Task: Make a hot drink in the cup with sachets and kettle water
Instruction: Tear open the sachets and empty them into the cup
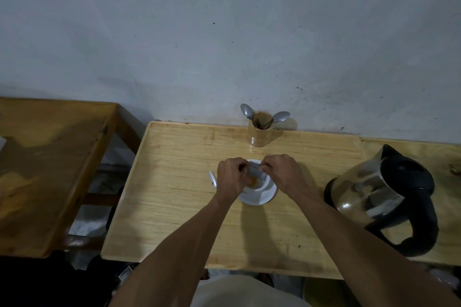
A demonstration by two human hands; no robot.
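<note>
A white cup (259, 183) stands on a white saucer (259, 197) in the middle of the pale wooden table (174, 194). Brown powder lies inside the cup. My left hand (230, 177) and my right hand (283, 173) both pinch a small grey sachet (255, 169) right above the cup, one at each end. A second small white sachet (212, 178) lies on the table just left of my left hand. The steel kettle (374, 189) with a black handle and lid stands to the right.
A wooden holder (260, 131) with two spoons stands at the table's back edge by the wall. A darker wooden table (50, 169) stands to the left across a gap. The kettle's handle reaches toward the front right edge.
</note>
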